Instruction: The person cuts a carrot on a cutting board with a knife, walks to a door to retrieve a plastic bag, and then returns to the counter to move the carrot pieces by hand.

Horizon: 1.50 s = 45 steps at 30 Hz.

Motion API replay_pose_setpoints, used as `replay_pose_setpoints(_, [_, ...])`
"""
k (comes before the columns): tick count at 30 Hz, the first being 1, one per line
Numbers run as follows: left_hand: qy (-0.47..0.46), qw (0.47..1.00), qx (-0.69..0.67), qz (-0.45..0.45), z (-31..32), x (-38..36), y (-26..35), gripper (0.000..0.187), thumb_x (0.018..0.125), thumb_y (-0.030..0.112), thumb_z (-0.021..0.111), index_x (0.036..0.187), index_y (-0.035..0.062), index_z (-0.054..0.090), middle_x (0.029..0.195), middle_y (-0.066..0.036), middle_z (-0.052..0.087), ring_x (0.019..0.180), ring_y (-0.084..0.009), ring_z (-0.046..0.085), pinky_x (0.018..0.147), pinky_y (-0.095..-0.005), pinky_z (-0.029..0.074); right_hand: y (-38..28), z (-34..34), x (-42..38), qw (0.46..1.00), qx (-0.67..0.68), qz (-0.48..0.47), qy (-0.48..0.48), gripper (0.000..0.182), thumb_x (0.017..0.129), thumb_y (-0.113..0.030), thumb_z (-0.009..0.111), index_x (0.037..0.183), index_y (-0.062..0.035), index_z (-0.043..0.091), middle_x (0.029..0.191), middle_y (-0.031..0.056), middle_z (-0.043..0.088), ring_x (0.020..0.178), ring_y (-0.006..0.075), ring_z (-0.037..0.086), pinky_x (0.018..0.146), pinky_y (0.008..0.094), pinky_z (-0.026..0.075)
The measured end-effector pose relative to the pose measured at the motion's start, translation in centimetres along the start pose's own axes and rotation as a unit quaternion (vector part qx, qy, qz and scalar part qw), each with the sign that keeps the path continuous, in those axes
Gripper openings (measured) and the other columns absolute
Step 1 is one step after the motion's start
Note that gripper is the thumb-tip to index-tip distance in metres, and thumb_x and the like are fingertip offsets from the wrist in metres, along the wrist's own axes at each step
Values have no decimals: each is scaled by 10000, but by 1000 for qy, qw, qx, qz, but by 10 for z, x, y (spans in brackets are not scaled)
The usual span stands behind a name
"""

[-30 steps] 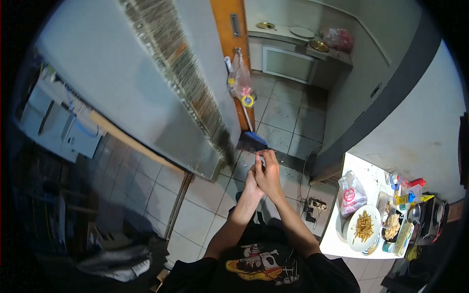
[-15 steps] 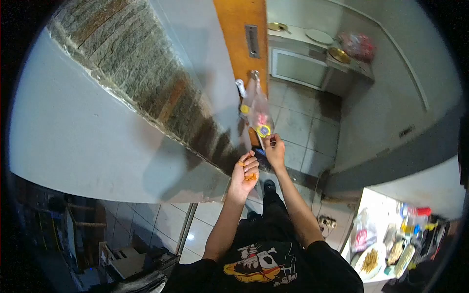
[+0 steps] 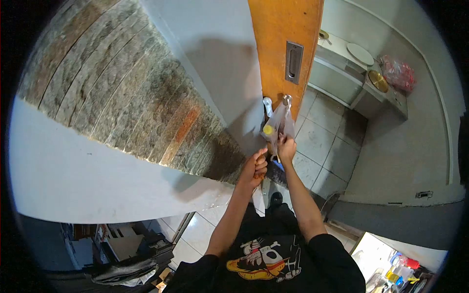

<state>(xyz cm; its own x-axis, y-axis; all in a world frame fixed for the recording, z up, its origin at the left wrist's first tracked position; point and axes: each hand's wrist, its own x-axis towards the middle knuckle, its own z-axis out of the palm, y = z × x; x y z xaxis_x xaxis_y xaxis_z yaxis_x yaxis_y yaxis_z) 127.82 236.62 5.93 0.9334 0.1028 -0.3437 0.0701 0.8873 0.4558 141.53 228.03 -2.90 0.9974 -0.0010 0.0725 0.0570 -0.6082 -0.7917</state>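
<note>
A thin, see-through plastic bag (image 3: 287, 119) hangs from the metal door knob (image 3: 287, 99) on the orange wooden door (image 3: 277, 29). Through its left side shows a yellow item (image 3: 268, 130). My right hand (image 3: 287, 149) is closed on the lower part of the bag, its fingertips partly hidden in the folds. Just to the left and lower, my left hand (image 3: 254, 170) is curled round small orange pieces (image 3: 260, 176), mostly covered by the fingers; their kind does not show.
Left of the door runs a wall with a band of rough stone tiles (image 3: 132, 93). Past the doorway, a counter (image 3: 342, 51) bears a white lid, a gold-coloured pan (image 3: 377, 81) and a red-and-clear bag (image 3: 398, 73). A white table (image 3: 366, 251) with bottles stands lower right.
The view has shifted, bringing the door and bag nearer. My right hand has moved up onto the bag, covering its lower end. My left hand's fingers now hide more of the orange pieces.
</note>
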Motion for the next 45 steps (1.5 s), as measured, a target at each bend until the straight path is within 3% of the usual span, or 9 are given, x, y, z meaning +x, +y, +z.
replay_pose_setpoints(6, [4,971,235,-35,23,45,0,282,968,219,499,1181,49,572,655,62,403,462,-8,314,368,-168,253,10,-51,-32,991,63,-88,77,211,843,-126,554,742,58,528,657,247,548,595,398,563,558,448,418])
replay_pose_setpoints(10, [103,930,347,-56,25,113,-19,171,939,190,513,990,64,619,660,45,469,457,-21,351,367,-168,260,13,-67,-36,990,87,-93,67,190,825,-111,560,739,53,517,660,245,552,583,369,569,566,438,430])
replay_pose_setpoints(17, [189,917,351,-27,6,180,-42,162,922,185,495,830,73,569,655,-3,500,429,-77,397,333,-223,275,11,-86,-40,991,114,-65,32,175,850,-100,551,779,59,559,624,205,567,548,245,578,555,390,442])
replay_pose_setpoints(24, [186,912,364,34,28,174,-44,191,954,195,449,857,57,541,720,-18,515,550,-140,508,432,-298,433,10,-85,-41,993,86,-74,24,169,848,-91,543,769,57,560,646,219,584,571,305,600,579,402,456])
replay_pose_setpoints(32, [47,793,601,94,38,129,-11,364,1011,214,414,1251,-21,552,973,-94,636,849,-97,554,774,-234,473,7,-84,-49,994,91,-57,-15,173,874,-95,537,793,56,563,651,204,606,593,296,634,578,393,469])
replay_pose_setpoints(37, [36,761,603,237,25,156,-7,133,888,48,504,782,0,568,674,43,469,604,-66,419,531,-260,345,10,-99,-83,985,164,-26,-56,216,913,-106,516,768,49,554,609,134,600,545,183,618,530,340,471])
replay_pose_setpoints(40, [43,770,590,238,29,147,14,378,717,-84,510,1070,-23,628,928,-56,638,825,-109,575,673,-258,472,30,-111,-117,983,175,15,-57,185,899,-103,538,789,43,569,620,133,602,551,183,611,544,345,471])
replay_pose_setpoints(42, [17,732,625,273,25,127,28,396,828,-28,537,1223,-29,559,1139,-152,615,1025,-200,601,809,-299,511,53,-122,-147,986,158,40,-35,151,875,-98,567,819,41,586,641,151,608,567,213,613,571,366,472])
replay_pose_setpoints(45, [-31,870,420,255,44,71,35,364,978,159,476,1233,-100,489,1219,-235,546,1123,-330,566,916,-413,512,75,-140,-202,981,169,95,1,156,898,-101,554,833,36,590,635,114,617,556,173,610,533,331,469])
